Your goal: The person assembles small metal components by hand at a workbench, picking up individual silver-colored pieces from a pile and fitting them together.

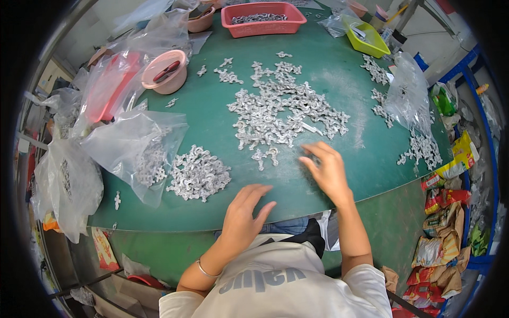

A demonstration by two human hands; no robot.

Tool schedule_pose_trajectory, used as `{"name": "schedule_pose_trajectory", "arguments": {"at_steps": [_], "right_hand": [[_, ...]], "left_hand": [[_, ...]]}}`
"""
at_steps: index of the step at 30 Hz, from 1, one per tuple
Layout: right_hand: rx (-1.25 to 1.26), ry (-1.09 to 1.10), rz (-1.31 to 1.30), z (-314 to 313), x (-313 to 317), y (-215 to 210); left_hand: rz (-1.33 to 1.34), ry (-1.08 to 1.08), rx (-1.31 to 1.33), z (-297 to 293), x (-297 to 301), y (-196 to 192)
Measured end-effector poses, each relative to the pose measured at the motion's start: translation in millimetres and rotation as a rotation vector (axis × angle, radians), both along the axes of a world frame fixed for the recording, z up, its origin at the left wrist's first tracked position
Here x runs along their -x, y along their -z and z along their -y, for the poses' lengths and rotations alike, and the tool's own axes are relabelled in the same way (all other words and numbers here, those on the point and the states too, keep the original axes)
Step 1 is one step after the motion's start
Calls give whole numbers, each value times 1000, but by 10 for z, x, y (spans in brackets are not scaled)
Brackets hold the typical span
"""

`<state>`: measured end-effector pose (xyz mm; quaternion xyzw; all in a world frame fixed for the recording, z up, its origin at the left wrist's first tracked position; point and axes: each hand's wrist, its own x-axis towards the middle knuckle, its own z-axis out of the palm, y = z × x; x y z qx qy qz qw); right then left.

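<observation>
My left hand (244, 216) hovers over the table's near edge, fingers stretched and thumb apart, with nothing visible in it. My right hand (327, 172) is just below the big spread of small grey metal-looking pieces (265, 114). Its fingers are slightly bent, the thumb stands away from them, and no piece shows between them. Two loose grey pieces (259, 157) lie between my hands and that spread. A pale, narrow strip (311, 128) rests among the pieces. Left of my left hand is a denser heap of similar pieces (199, 174).
On the green table (201, 114), a clear bag of pieces (140, 153) lies left, beside a pink bowl (170, 79) holding a red-handled tool. A red tub (263, 26) and a yellow-green basket (369, 40) stand far back. More pieces (421, 148) and another bag (411, 98) lie right.
</observation>
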<state>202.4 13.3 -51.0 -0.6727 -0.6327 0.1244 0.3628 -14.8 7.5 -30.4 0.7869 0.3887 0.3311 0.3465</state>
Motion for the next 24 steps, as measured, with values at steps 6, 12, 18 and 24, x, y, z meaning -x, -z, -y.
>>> {"name": "schedule_pose_trajectory", "arguments": {"at_steps": [6, 12, 18, 24], "right_hand": [[123, 146, 410, -296, 263, 207], [-5, 252, 334, -158, 194, 162], [-77, 249, -336, 28, 89, 86], [202, 63, -1170, 384, 326, -212]], "left_hand": [[5, 13, 17, 17, 41, -6], [44, 48, 48, -3, 73, 23], [79, 33, 121, -22, 35, 25], [404, -28, 262, -56, -95, -94]]}}
